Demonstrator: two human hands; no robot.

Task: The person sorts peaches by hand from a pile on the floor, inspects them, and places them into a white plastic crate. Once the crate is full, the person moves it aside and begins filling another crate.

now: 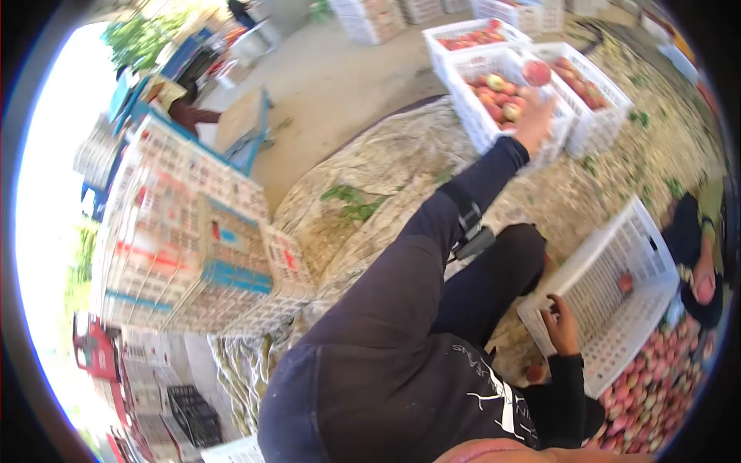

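Observation:
My left hand (534, 123) reaches out at the upper right, its fingers on a red apple (536, 73). Beneath it stands a white crate (482, 133) with red and yellowish apples (498, 96). My right hand (564, 330) is lower down, its fingers curled over the near rim of a tilted white crate (610, 309). A single red apple (625, 282) shows inside that crate.
Two more white crates (602, 127) (455, 32) of apples adjoin the first. Many apples (648, 393) lie at the lower right, near a co-worker's hand (704, 270). Stacked crates (177, 255) stand left, a blue-framed cart (245, 127) behind.

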